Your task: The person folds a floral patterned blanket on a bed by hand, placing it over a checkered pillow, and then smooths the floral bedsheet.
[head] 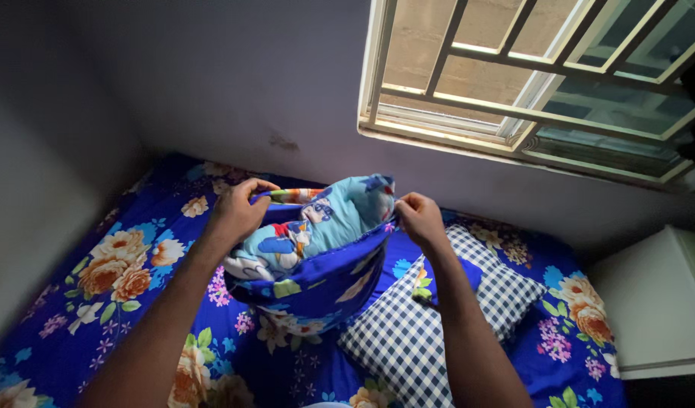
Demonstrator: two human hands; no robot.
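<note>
Forearms, two, bare, entering from the bottom edge and rising toward the middle of the view, each bent slightly inward at the wrist.

Bed sheet (83, 295), blue with large orange and white flowers, covering the mattress from the left wall to the right side.

Window (529, 83), pale frame with barred panes, set in the grey wall above the bed.

Side table (653, 302), white, just beside the bed at right.

Checked pillow (430, 321), navy and white gingham, lying flat on the sheet under the right forearm.

Pillowcase (325, 283), blue floral, held up off the bed between both hands, mouth upward and hanging as a pouch.

Cartoon-print pillow (325, 219), light blue, sitting partly inside the pillowcase with its upper part sticking out toward the wall.

Left hand (238, 211), knuckles up, fingers curled and pressed together, pinching the left rim of the pillowcase opening.

Right hand (419, 219), back toward the camera, fingers closed, gripping the right rim at about the same height, well apart from the left.
</note>
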